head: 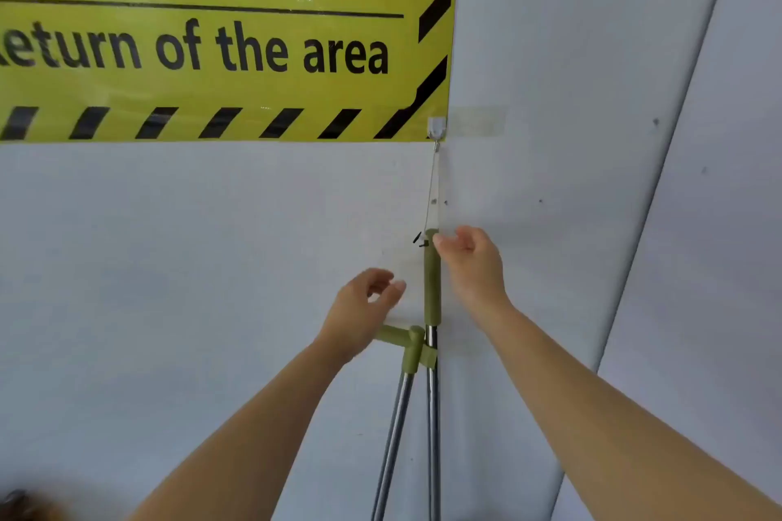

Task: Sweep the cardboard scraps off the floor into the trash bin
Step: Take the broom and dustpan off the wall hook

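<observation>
Hanging from a small white wall hook (436,128) by a thin cord (433,190), the broom's green grip (432,279) stood upright against the pale wall (211,245), with a second steel pole (395,427), probably the dustpan's, clipped to it through a green side handle (402,336). The right hand (474,262) hovered just beside the top of the grip, its fingers loosely curled and parted, fingertips near the cord's lower end but closed on nothing. The left hand (359,309) sat lower and to the left, fingers likewise open and curved, close to the side handle without gripping it. Neither cardboard scraps nor a trash bin appeared in view; only the sweeping tools did, so the task looked barely begun. The likely next step was lifting the cord off the hook. Risk lay there: if the loop were freed before either hand had closed on a pole, both tools could drop and clatter down. Tugging sideways might instead pull the adhesive hook from the wall, or snag the edge of the yellow sign (220,34) just above it.
</observation>
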`<state>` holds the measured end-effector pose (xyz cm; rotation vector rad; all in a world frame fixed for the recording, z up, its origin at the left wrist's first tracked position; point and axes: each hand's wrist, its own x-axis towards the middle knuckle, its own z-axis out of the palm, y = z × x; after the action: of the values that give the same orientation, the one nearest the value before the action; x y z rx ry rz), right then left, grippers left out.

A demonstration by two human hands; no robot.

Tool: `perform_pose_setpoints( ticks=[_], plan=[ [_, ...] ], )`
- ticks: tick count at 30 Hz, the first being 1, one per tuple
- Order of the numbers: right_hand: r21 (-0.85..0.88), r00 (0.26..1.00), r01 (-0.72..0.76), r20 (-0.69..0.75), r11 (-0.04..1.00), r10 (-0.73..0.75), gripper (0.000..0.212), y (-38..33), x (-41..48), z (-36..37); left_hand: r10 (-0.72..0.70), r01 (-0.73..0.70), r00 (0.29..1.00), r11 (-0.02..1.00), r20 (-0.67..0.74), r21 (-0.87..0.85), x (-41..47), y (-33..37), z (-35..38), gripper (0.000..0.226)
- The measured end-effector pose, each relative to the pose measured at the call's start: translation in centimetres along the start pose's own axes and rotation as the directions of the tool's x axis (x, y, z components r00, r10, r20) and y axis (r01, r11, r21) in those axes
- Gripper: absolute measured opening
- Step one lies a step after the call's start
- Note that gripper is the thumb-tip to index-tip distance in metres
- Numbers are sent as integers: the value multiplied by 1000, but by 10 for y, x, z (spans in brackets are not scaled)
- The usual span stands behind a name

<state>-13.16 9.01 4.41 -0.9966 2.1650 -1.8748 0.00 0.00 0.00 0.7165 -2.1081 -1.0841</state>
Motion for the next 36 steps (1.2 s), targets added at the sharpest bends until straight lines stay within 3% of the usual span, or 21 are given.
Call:
perform_pose_setpoints(
  ticks=[4, 9, 12, 20, 22, 31, 36],
  plan=[
    [-70, 998, -19, 62, 997, 23, 52, 10, 10, 8, -38, 16, 994, 977, 101, 213, 10, -13, 3, 40],
    [-126, 987, -25, 155, 992, 45, 32, 16, 23, 17, -84, -34, 968, 888, 236, 458, 27, -17, 3, 36],
    [-133, 982, -31, 181, 991, 55, 32, 19, 25, 20, -161, -34, 933, 850, 321, 526, 34, -23, 4, 35],
    [-42, 977, -17, 212, 999, 25, 19, 23, 19, 25, -244, -52, 872, 815, 424, 577, 40, -29, 27, 42],
    [-38, 976, -3, 215, 999, 11, 17, 22, 18, 24, -237, -96, 863, 790, 446, 605, 36, -28, 35, 34],
    [13, 984, 112, 138, 994, -113, 6, -3, 25, 13, -128, -148, 892, 824, 434, 546, 37, -6, 33, 23],
    [32, 970, 225, 84, 974, -227, 18, -34, 25, 3, -73, -155, 907, 857, 414, 492, 37, 26, 17, 25]
  ],
)
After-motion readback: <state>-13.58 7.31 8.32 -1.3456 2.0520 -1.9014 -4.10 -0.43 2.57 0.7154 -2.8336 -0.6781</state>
